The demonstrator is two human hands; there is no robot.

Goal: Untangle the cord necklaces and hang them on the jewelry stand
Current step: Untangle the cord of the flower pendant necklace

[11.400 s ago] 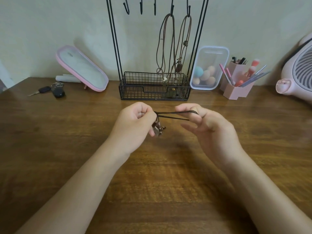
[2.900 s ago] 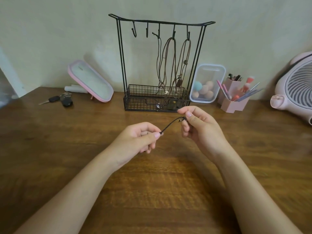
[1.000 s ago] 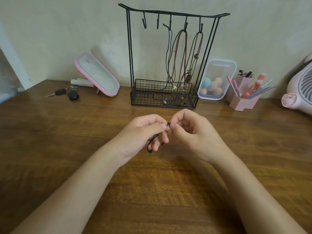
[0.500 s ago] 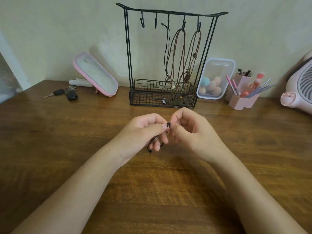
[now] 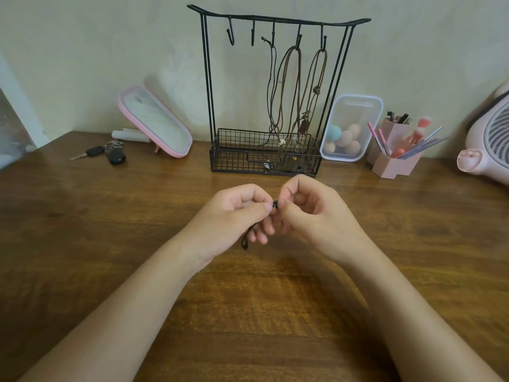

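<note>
Two bare forearms reach in from the bottom corners and meet over the middle of a wooden table. The left hand and right hand are curled into loose fists, knuckles up, with thumbs and forefingers nearly touching each other. Between them they pinch a short dark cord; each grip is closed on it. Only a small dark bit shows at the pinch, and a loop of the cord hangs out below the left hand's fingers. The rest is hidden inside the hands, so any knot or pendant cannot be made out.

Behind the hands, against the wall, stands a black wire stand with five hooks over a mesh basket. Two brown necklaces hang from the two right hooks and a thin dark one from the middle hook; the two left hooks are bare. Their pendants drop into the basket and are hard to tell apart.

To the left lie keys and a tilted pink mirror. To the right are a clear box of sponges, a pink holder of brushes, and a pink fan cut off by the frame edge. The table is bare around and in front of the hands.
</note>
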